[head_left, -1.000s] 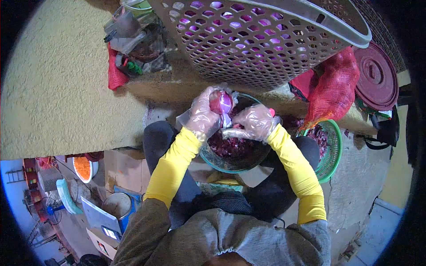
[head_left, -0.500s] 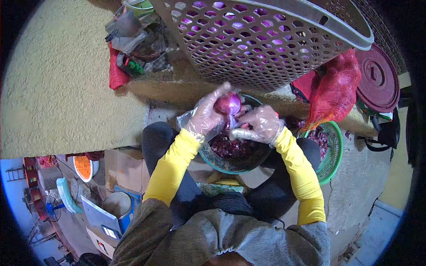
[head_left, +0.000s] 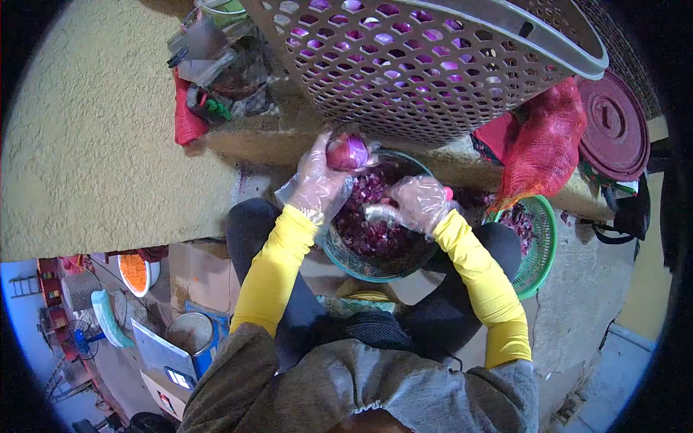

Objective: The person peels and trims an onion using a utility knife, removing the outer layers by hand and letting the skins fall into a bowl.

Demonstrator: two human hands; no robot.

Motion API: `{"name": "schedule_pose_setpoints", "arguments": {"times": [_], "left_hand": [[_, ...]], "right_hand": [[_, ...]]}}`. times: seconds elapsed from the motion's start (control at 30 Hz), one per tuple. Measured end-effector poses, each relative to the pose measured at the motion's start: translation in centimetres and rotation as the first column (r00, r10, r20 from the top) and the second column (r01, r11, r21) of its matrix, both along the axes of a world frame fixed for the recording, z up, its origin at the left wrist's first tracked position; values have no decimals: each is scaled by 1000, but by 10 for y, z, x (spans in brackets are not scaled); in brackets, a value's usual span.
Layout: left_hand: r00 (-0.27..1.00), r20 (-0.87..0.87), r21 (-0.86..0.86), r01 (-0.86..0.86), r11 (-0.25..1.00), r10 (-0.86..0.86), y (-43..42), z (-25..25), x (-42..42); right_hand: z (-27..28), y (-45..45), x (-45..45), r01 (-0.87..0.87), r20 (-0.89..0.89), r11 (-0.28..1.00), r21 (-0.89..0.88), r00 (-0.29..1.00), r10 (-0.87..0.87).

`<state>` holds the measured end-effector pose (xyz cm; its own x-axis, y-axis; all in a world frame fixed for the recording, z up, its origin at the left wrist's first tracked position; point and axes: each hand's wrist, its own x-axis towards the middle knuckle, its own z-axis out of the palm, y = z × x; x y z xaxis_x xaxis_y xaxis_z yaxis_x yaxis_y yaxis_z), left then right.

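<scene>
Left hand: closed around a red onion; the left hand (head_left: 317,177) is covered by a clear plastic glove, and the fingers are wrapped about the bulb from the left and below.
Red onion: the red onion (head_left: 348,152) is held over the far-left edge of the basin, its glossy purple side turned up.
Right hand: the right hand (head_left: 421,202), gloved likewise, is held over the right part of the basin, well apart from the onion; its fingers are curled around a red-ended object (head_left: 448,193), mostly hidden.
Basin: the round basin (head_left: 375,277) is set between the bent knees and partly filled with purple-red onion scraps (head_left: 372,234).
Sleeves: both forearms are covered by yellow sleeves (head_left: 271,270).
Right side: more purple-red scraps are contained in a green colander (head_left: 552,249); beyond it are seen a red mesh sack (head_left: 541,155) and a maroon lid (head_left: 610,133).
Far side: purple onions are glimpsed through the holes of a large perforated basket (head_left: 592,67).
Near left: a white tub (head_left: 153,278) is filled with something orange.
</scene>
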<state>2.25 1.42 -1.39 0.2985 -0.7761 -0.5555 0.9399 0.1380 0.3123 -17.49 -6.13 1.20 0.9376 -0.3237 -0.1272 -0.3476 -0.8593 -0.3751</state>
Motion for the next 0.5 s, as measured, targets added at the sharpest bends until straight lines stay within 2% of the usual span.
{"name": "schedule_pose_setpoints", "arguments": {"times": [0.07,0.13,0.2,0.27,0.33,0.4,0.43,0.47,0.5], "left_hand": [[995,-101,-11,-10,1000,9,-1,-7,7],[995,-96,-14,-28,1000,27,3,-2,3],[995,-90,-16,-47,999,46,5,10,1],[985,-170,-38,-46,998,39,5,15,1],[992,-110,-3,-60,998,59,3,15,-3],[996,-50,33,-75,997,76,1,16,-8],[999,-17,66,-42,997,43,1,16,-10],[1000,15,101,-10,995,9,1,17,-11],[1000,-15,64,24,998,-23,1,20,-14]], "right_hand": [[-11,1,3,27,38,999,-37,999,-25],[-13,-1,3,55,76,996,-74,996,-49],[-5,-5,5,15,-45,999,-33,999,-16],[10,-7,7,3,-79,1000,-24,997,-5],[14,-8,8,-7,-112,1000,-14,994,6],[13,-9,6,51,29,999,5,998,-51],[8,-9,6,50,28,999,4,998,-50],[2,-9,8,103,122,995,10,987,-103],[-1,-9,9,154,215,988,20,964,-155]]}}
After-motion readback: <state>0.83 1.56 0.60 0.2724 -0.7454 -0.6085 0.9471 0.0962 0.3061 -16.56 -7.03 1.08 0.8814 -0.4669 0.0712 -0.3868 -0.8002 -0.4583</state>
